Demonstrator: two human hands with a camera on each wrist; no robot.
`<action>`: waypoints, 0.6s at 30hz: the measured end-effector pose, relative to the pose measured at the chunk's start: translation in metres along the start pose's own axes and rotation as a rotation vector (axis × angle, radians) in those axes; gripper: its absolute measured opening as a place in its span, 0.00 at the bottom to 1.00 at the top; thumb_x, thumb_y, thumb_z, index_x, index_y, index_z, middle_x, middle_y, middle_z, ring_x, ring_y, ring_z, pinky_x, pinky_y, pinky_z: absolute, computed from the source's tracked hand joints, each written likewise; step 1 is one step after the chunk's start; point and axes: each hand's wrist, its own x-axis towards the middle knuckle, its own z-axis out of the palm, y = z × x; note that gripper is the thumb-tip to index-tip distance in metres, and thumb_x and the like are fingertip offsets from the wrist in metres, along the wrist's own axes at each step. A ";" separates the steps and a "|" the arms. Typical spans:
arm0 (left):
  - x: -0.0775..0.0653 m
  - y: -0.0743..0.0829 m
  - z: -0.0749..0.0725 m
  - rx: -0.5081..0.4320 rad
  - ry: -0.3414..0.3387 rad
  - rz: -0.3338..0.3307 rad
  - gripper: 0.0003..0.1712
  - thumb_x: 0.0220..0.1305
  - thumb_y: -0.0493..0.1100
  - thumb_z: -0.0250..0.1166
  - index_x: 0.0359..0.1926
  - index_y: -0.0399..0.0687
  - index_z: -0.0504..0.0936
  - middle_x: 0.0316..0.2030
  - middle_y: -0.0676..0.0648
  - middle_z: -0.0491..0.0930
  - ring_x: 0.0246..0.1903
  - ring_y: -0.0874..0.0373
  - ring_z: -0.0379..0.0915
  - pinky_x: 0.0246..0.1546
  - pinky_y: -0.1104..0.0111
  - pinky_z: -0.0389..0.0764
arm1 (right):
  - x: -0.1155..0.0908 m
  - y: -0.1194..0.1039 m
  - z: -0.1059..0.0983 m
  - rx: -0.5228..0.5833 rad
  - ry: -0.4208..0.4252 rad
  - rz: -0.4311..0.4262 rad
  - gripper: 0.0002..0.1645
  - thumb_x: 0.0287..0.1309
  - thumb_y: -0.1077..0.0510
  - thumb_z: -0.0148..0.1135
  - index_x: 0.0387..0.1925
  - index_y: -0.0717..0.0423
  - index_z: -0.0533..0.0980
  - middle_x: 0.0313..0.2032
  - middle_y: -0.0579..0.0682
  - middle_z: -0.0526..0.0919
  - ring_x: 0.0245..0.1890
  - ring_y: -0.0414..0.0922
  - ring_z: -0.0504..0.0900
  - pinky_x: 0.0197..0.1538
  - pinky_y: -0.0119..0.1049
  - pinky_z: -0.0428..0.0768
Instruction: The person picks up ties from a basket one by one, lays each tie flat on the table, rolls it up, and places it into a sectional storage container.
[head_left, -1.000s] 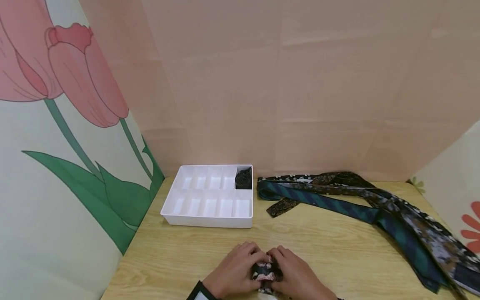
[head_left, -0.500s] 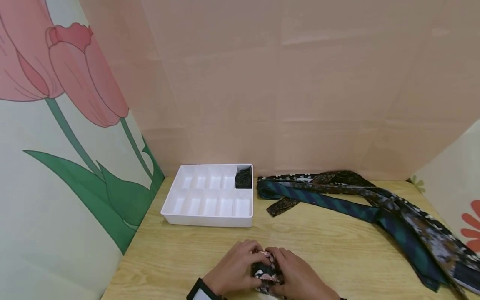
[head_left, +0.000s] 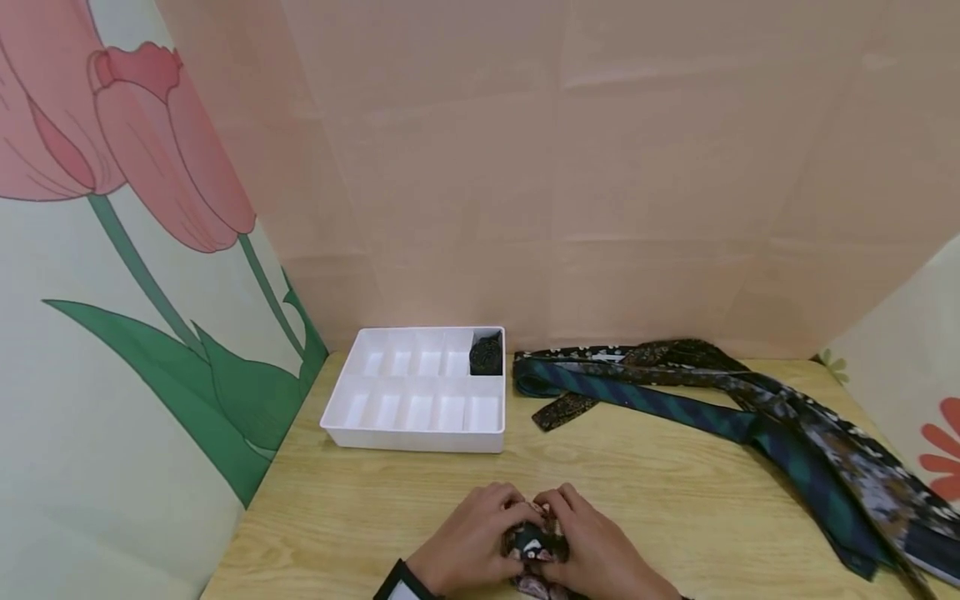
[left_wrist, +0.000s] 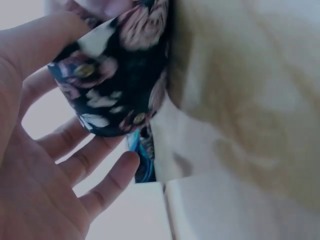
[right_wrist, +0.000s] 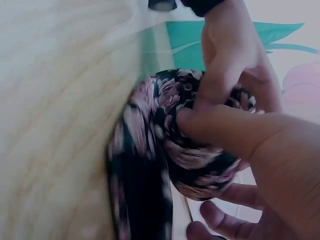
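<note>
A black necktie with pink and white flowers (head_left: 532,546) is rolled into a coil between both hands near the table's front edge. My left hand (head_left: 474,537) holds the coil from the left, and my right hand (head_left: 597,542) grips it from the right with fingertips over its far side. In the right wrist view, a thumb presses the coiled face, and the necktie's unrolled tail (right_wrist: 142,200) runs along the table toward the bottom. The left wrist view shows the floral fabric (left_wrist: 120,75) beyond the left thumb, with the lower fingers spread beneath it.
A white compartment tray (head_left: 416,440) stands at the back, with a dark rolled necktie (head_left: 487,355) in its back right compartment. To its right lie several long neckties, including a green and navy striped one (head_left: 675,412) and dark patterned ones (head_left: 840,454).
The floral pattern showing between the hands has shifted as the coil turned. The right hand's fingers have moved slightly over it; both hands stay in nearly the same place.
</note>
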 end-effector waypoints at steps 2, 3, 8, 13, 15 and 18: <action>-0.001 0.001 -0.002 -0.006 0.008 -0.003 0.30 0.62 0.54 0.78 0.65 0.74 0.80 0.54 0.61 0.76 0.50 0.70 0.69 0.52 0.72 0.74 | 0.000 0.000 0.000 0.026 -0.012 0.014 0.38 0.52 0.42 0.82 0.61 0.44 0.74 0.48 0.41 0.74 0.42 0.35 0.76 0.41 0.39 0.81; -0.001 0.002 -0.003 -0.009 0.009 0.001 0.30 0.63 0.54 0.77 0.65 0.74 0.80 0.54 0.61 0.76 0.51 0.69 0.69 0.52 0.72 0.74 | 0.001 0.000 0.000 0.039 -0.026 0.026 0.37 0.52 0.43 0.82 0.60 0.45 0.74 0.49 0.42 0.75 0.43 0.37 0.77 0.42 0.41 0.82; 0.001 0.006 -0.004 -0.009 0.009 0.042 0.26 0.65 0.58 0.76 0.63 0.71 0.81 0.56 0.61 0.76 0.53 0.69 0.70 0.56 0.71 0.76 | -0.002 0.000 0.000 0.062 -0.041 0.055 0.42 0.53 0.40 0.82 0.64 0.45 0.72 0.56 0.45 0.80 0.50 0.44 0.83 0.47 0.48 0.86; 0.003 0.009 -0.003 -0.038 0.009 0.031 0.25 0.68 0.65 0.71 0.64 0.71 0.81 0.57 0.61 0.77 0.55 0.68 0.70 0.58 0.70 0.76 | -0.004 -0.001 -0.002 0.035 -0.031 0.034 0.39 0.53 0.38 0.81 0.61 0.44 0.74 0.53 0.43 0.83 0.46 0.40 0.84 0.44 0.45 0.85; 0.003 0.009 -0.003 -0.092 0.002 -0.042 0.29 0.71 0.70 0.65 0.67 0.69 0.79 0.58 0.60 0.77 0.55 0.68 0.70 0.58 0.70 0.78 | -0.004 -0.001 -0.002 0.024 -0.040 0.054 0.35 0.52 0.42 0.83 0.57 0.45 0.74 0.48 0.43 0.85 0.42 0.39 0.84 0.42 0.45 0.84; 0.003 0.008 -0.001 -0.204 -0.010 -0.217 0.34 0.73 0.74 0.56 0.69 0.63 0.77 0.52 0.60 0.78 0.48 0.69 0.73 0.49 0.69 0.80 | -0.003 0.000 -0.002 0.028 -0.060 0.098 0.35 0.49 0.48 0.85 0.54 0.48 0.73 0.43 0.45 0.85 0.39 0.39 0.83 0.40 0.46 0.83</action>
